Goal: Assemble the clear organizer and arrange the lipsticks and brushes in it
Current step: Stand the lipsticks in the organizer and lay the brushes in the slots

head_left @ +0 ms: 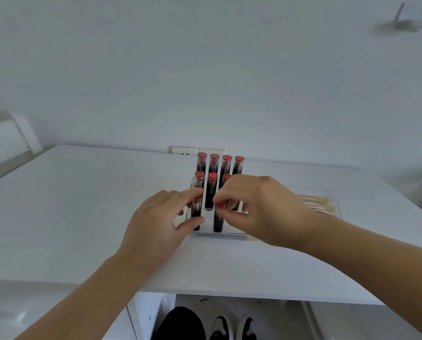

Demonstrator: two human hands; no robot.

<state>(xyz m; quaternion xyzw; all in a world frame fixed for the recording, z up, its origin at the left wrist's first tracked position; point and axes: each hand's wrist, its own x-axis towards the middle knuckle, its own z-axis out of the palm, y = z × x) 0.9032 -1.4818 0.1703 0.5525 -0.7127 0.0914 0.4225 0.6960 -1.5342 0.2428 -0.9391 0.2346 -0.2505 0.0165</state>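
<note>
Mostly, the job looks well along. The clear organizer (229, 233) stands assembled toward the far edge of the desk (82, 204), near its middle, and its stepped rows already hold upright lipsticks (212, 190): four in the back row, at least three in the middle, and two visible in the front row. The left hand (161, 218) pinches the front-left lipstick (196, 212) between thumb and forefinger. The right hand (256, 212) pinches the top of the neighbouring front-row lipstick (218, 218) with curled fingertips, apparently seating it. The brushes (320, 203) lie in a clear tray just right of the stand, partly hidden by the right wrist. What seems left is filling the front row; whether its right-hand slots are occupied is hidden.
</note>
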